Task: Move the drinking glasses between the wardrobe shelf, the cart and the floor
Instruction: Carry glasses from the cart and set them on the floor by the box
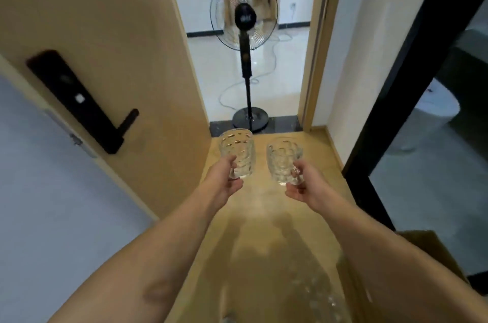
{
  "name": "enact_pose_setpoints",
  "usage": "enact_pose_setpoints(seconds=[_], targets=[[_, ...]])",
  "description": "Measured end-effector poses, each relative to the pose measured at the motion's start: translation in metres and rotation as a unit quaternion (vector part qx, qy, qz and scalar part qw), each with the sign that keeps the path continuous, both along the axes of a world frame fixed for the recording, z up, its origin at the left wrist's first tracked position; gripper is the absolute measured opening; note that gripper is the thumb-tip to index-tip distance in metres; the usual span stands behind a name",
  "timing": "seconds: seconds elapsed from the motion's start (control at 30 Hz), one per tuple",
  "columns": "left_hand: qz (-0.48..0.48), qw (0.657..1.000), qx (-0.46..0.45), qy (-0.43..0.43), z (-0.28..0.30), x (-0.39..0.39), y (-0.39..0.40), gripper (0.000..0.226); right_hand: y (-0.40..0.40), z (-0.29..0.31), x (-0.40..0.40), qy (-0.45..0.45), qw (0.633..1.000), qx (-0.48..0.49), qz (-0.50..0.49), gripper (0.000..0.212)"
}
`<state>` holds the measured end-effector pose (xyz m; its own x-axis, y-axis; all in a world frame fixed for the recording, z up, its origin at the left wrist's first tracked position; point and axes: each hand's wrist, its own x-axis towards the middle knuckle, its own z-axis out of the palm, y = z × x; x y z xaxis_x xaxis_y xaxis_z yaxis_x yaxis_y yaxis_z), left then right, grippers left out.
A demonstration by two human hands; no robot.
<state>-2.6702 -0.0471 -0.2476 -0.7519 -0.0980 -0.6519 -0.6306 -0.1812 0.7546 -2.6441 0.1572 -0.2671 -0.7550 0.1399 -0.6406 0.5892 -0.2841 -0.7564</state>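
Two clear dimpled drinking glasses are held out in front of me above the wooden floor (pixel 264 230). My left hand (pixel 224 180) grips the base of the left glass (pixel 239 150), which stands upright. My right hand (pixel 303 185) grips the base of the right glass (pixel 282 157), also upright. Both arms are stretched forward at about the same height. Blurred glassware (pixel 320 301) shows at the bottom edge, low on the floor. No wardrobe shelf or cart is in view.
An open wooden door (pixel 105 58) with a black handle lock (pixel 79 101) stands on the left. A black pedestal fan (pixel 244 22) stands in the doorway ahead, with a white cable behind it. A black-framed glass panel (pixel 396 111) is on the right, a cardboard box (pixel 433 251) below it. A person stands far down the hall.
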Motion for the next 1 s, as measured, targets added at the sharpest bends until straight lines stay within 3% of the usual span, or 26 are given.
enact_pose_setpoints(seconds=[0.2,0.5,0.6,0.83,1.0], targets=[[0.132,0.988,0.03,0.077,0.069,0.063,-0.018,0.022,-0.017,0.07,0.012,0.073,0.989,0.026,0.127,0.024],[0.313,0.944,0.011,0.106,0.106,0.233,-0.073,0.028,-0.096,0.1,0.082,0.125,0.946,0.004,0.299,0.025],[0.377,0.918,-0.007,0.124,0.118,0.305,-0.098,0.027,-0.139,0.11,0.131,0.133,0.92,-0.007,0.369,0.023],[0.474,0.871,-0.036,0.126,0.135,0.477,-0.153,0.027,-0.226,0.123,0.271,0.144,0.873,-0.037,0.465,0.038],[0.536,0.838,-0.055,0.09,0.131,0.628,-0.183,0.024,-0.286,0.115,0.406,0.118,0.84,-0.055,0.527,0.035]])
